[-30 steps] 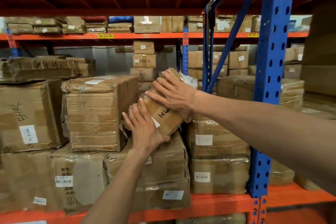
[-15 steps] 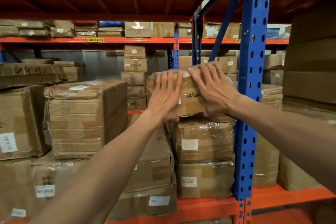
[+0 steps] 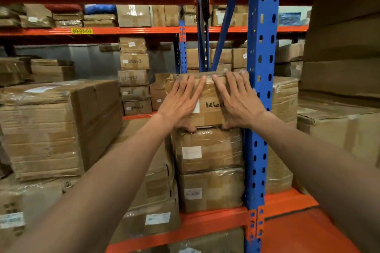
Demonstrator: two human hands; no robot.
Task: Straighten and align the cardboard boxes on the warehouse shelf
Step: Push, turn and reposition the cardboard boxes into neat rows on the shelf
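Observation:
A small taped cardboard box [image 3: 207,111] with black handwriting and a white label sits level on top of a stack of two plastic-wrapped boxes [image 3: 207,154], right beside the blue upright. My left hand [image 3: 182,102] lies flat on its front face at the left, fingers spread upward, thumb at the bottom edge. My right hand [image 3: 238,100] lies flat on the front face at the right, fingertips reaching the top edge. Both palms press against the box.
The blue rack upright [image 3: 260,88] stands just right of the stack. A large wrapped box [image 3: 59,127] sits to the left on lower boxes. The orange shelf beam [image 3: 205,222] runs below. More boxes [image 3: 134,76] fill the racks behind and at the right [image 3: 341,125].
The small box went from tilted between my hands to level on top of the stack. Both hands now lie flat on its front face, and it sits closer to the blue upright.

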